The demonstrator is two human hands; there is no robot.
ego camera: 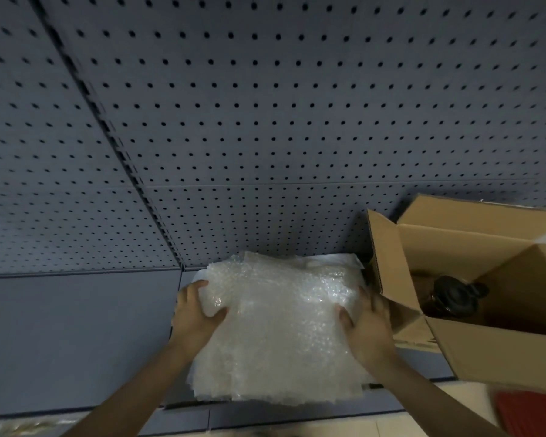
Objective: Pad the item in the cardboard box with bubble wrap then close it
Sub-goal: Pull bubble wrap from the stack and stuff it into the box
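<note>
A thick stack of clear bubble wrap sheets (278,329) lies on a grey shelf. My left hand (196,313) grips its left edge, thumb on top and fingers curled round the side. My right hand (368,326) grips its right edge the same way. To the right stands an open cardboard box (473,351) with its flaps up. Inside the box sits a dark item with a black round top (454,298), partly hidden by the box wall.
The grey shelf (76,335) runs left of the stack. A grey pegboard wall (265,121) rises behind everything. A red object (530,411) shows at the bottom right, below the shelf's front edge.
</note>
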